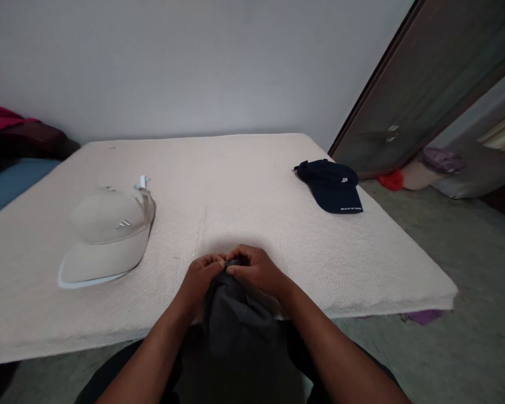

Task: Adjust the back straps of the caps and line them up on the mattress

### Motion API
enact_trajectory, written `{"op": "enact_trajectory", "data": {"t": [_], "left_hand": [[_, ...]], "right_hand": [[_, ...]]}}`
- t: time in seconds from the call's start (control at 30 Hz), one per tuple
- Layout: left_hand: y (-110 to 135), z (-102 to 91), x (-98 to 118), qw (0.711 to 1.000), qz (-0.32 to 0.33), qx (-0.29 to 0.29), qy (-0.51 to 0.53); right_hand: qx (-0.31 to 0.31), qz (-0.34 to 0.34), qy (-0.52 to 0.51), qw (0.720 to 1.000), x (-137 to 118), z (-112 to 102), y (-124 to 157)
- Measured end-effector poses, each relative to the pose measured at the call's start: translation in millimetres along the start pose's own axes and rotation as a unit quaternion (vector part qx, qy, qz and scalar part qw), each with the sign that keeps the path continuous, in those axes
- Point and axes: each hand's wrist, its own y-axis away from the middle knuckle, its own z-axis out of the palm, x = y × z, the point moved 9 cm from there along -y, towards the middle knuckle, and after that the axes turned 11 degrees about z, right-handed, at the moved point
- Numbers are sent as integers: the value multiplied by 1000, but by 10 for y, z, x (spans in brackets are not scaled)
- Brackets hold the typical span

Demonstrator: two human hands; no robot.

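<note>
My left hand [202, 275] and my right hand [256, 269] meet at the near edge of a white mattress [235, 191]. Both are closed, pinching the far end of a dark grey cap [235, 320] that lies between my forearms, over my lap. A beige cap [105, 235] with a pale brim edge rests on the mattress to the left of my hands. A navy cap [332, 185] lies at the far right of the mattress, brim toward me.
A tilted dark-framed door or mirror [425, 90] leans at the right, with red and purple things at its foot. Dark and pink cloth [12, 134] is piled at the far left on a blue surface. Grey floor [467, 269] runs along the right.
</note>
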Motion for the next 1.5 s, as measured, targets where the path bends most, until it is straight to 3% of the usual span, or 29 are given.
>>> {"op": "enact_trajectory", "data": {"t": [0.33, 0.6, 1.03, 1.5], "left_hand": [[2, -46, -116, 994, -91, -51, -22], [36, -32, -194, 994, -98, -43, 8], [89, 145, -131, 995, -64, -14, 70], [57, -88, -220, 994, -97, -26, -34]], "right_hand": [[-13, -22, 52, 998, -35, 65, 37], [-31, -45, 113, 992, -77, 88, 41], [7, -54, 102, 993, -76, 27, 36], [1, -10, 58, 998, 26, 51, 23]]}}
